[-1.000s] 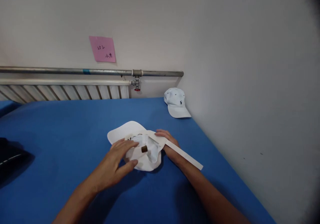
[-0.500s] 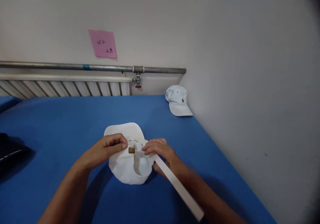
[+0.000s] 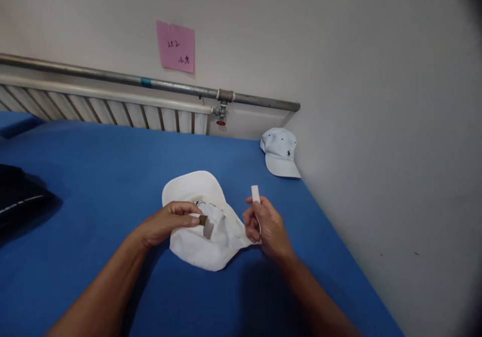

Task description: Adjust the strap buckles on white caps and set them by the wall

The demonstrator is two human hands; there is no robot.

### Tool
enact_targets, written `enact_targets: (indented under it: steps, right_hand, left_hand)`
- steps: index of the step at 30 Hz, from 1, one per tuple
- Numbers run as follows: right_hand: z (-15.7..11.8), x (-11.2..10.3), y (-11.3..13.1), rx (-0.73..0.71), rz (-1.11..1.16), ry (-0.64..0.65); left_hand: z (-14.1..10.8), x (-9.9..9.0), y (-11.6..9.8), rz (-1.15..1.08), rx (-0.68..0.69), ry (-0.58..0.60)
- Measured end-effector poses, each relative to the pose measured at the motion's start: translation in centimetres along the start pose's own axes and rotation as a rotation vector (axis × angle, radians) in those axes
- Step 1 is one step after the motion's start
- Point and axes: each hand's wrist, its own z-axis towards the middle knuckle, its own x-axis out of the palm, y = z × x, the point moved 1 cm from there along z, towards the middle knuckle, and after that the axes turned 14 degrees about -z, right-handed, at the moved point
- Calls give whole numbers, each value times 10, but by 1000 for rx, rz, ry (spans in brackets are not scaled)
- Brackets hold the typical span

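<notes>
A white baseball cap lies on the blue surface with its brim pointing away and its back opening toward me. My left hand pinches the cap's left back edge beside a brass-coloured buckle. The cap's white strap is closed in my right hand, to the right of the cap. Its free end sticks up above my fingers. Between the cap and my right hand the fabric is drawn out to the right.
A second, pale cap with a small dark logo sits at the back right corner by the wall. A dark item lies at the left edge. Behind the blue surface run a radiator and a metal pipe.
My right hand has shifted right and now grips the strap, whose free end has swung from pointing toward me to pointing up. The view has tilted and moved slightly.
</notes>
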Motion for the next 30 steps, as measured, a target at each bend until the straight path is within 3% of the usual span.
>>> enact_targets:
  steps: [3, 7, 11, 15, 22, 30]
  right_hand:
    - [10, 11, 9, 36, -70, -23]
    - [13, 35, 25, -58, -292, 139]
    - [12, 52, 14, 4, -194, 221]
    - [8, 52, -5, 101, -102, 265]
    - [3, 47, -6, 115, -113, 452]
    - [5, 47, -14, 102, -130, 481]
  left_hand:
    - [2, -1, 2, -51, -4, -29]
    - [2, -5, 2, -120, -14, -36]
    - [1, -5, 1, -122, -29, -35]
    - [4, -6, 1, -120, -42, -18]
    - [9, -11, 3, -109, -46, -54]
    - [7, -10, 4, -69, -19, -43]
